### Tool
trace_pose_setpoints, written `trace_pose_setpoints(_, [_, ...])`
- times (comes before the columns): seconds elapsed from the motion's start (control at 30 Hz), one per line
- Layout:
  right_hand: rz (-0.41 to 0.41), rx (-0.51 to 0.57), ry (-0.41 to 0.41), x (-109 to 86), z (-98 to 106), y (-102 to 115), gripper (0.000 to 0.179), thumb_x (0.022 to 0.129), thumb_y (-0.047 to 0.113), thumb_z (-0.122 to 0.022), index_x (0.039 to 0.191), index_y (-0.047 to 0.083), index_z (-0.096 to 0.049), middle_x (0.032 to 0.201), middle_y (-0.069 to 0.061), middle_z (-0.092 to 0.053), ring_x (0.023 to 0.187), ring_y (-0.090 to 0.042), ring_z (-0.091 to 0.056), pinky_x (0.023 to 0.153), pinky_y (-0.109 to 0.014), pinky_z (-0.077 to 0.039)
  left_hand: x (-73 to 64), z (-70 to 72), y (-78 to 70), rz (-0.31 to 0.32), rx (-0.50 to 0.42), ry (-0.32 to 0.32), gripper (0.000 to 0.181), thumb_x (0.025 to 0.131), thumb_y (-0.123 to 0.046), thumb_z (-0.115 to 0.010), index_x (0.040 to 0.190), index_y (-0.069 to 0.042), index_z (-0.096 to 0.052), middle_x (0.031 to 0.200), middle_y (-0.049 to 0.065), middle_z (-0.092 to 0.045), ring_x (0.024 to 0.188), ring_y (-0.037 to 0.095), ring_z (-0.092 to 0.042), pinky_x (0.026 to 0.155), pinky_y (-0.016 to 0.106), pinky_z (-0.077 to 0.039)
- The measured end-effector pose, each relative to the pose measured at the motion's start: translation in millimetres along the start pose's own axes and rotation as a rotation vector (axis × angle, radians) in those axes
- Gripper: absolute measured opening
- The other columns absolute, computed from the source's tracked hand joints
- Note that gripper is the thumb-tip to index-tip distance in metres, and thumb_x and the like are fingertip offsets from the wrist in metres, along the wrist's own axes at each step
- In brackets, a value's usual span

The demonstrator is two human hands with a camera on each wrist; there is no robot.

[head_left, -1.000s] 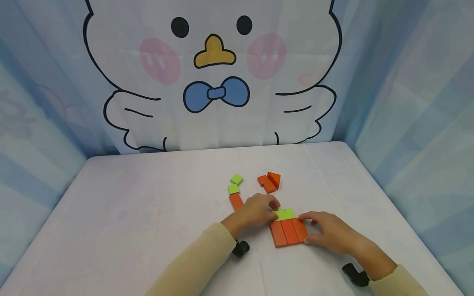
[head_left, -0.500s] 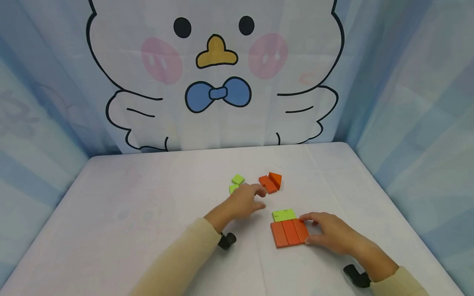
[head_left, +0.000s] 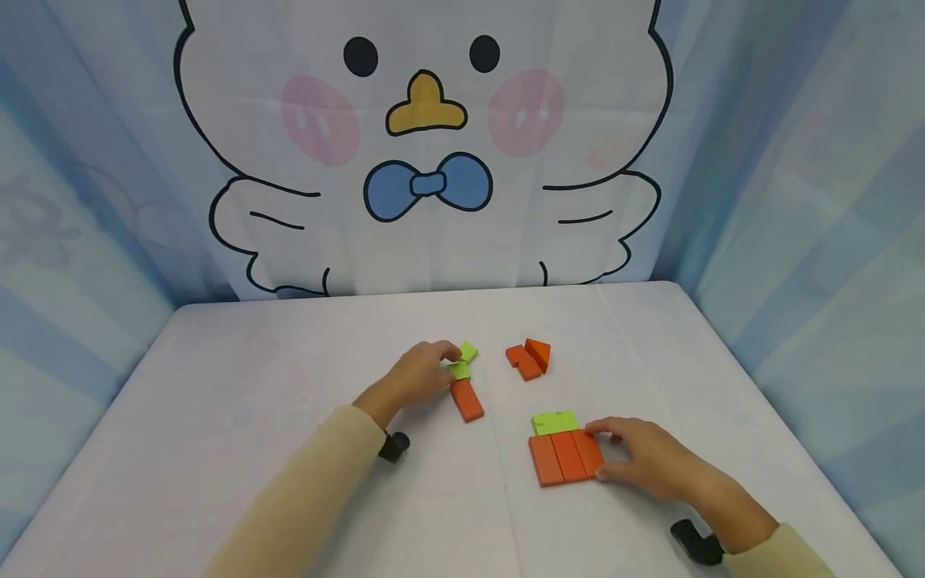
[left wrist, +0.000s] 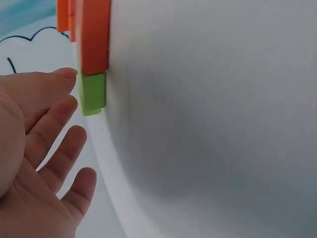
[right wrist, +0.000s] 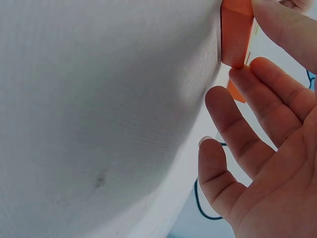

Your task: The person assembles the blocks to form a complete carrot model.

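Note:
In the head view, my left hand (head_left: pixel 415 376) is at two small green blocks, the nearer green block (head_left: pixel 459 370) and the farther green block (head_left: pixel 469 352). Its thumb and index finger are spread beside them; the left wrist view shows the fingers (left wrist: pixel 69 144) loosely bent with nothing between them. An orange rectangular block (head_left: pixel 467 400) lies just below. My right hand (head_left: pixel 646 456) has thumb and index finger at the two ends of the rightmost orange block (head_left: pixel 588 453), pinching it lengthwise. That block sits flush against two more, with a green rectangular block (head_left: pixel 554 422) along their top.
Behind the group lie an orange notched block (head_left: pixel 523 362) and an orange triangular block (head_left: pixel 538 353), side by side. The white table (head_left: pixel 289 449) is bounded by printed curtains (head_left: pixel 426 249) at the back and sides. A black wrist camera (head_left: pixel 696 542) hangs under the right wrist.
My left hand has left the green rectangular block and moved left and away to the small green blocks, uncovering the single orange rectangular block. The right hand stays at the orange row.

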State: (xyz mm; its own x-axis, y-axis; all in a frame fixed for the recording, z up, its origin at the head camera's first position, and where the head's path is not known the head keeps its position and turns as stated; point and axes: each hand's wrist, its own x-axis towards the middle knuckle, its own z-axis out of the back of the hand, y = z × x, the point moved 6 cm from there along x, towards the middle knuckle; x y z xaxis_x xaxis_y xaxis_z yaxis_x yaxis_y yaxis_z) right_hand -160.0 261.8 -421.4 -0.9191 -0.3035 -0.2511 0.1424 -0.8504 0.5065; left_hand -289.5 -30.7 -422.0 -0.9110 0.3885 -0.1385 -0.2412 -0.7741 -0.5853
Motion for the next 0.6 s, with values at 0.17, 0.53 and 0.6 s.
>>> trace_pose_setpoints(0.17, [0.007,0.002,-0.001,0.6,-1,0,0.058,0.083,0.031,-0.083,0.133,0.011,-0.062,0.122,0.0,-0.062,0.101,-0.02,-0.054,0.09,-0.047,-0.048,3.9,-7.5,4.1,0.011,-0.055,0.008,0.037,0.094,-0.004,-0.066,0.131,-0.008,-0.061,0.128,0.005,-0.064,0.121,0.024,-0.056,0.103,0.04,-0.043])
trace_pose_setpoints(0.53, [0.009,-0.018,-0.002,0.0,0,2,0.059,0.082,0.033,-0.083,0.133,0.011,-0.062,0.12,-0.001,-0.063,0.097,-0.02,-0.054,0.086,-0.045,-0.05,1.9,-5.2,10.6,0.029,0.004,-0.025,0.039,0.095,-0.015,-0.071,0.131,-0.009,-0.061,0.128,0.005,-0.063,0.116,0.023,-0.058,0.102,0.041,-0.045])
trace_pose_setpoints(0.6, [0.004,-0.016,-0.004,0.0,1,2,0.059,0.082,0.033,-0.083,0.133,0.011,-0.062,0.12,0.0,-0.063,0.098,-0.019,-0.054,0.087,-0.045,-0.05,1.1,-4.0,12.2,0.036,0.007,-0.031,0.04,0.094,-0.017,-0.071,0.132,-0.009,-0.061,0.128,0.005,-0.063,0.117,0.024,-0.058,0.103,0.042,-0.044])
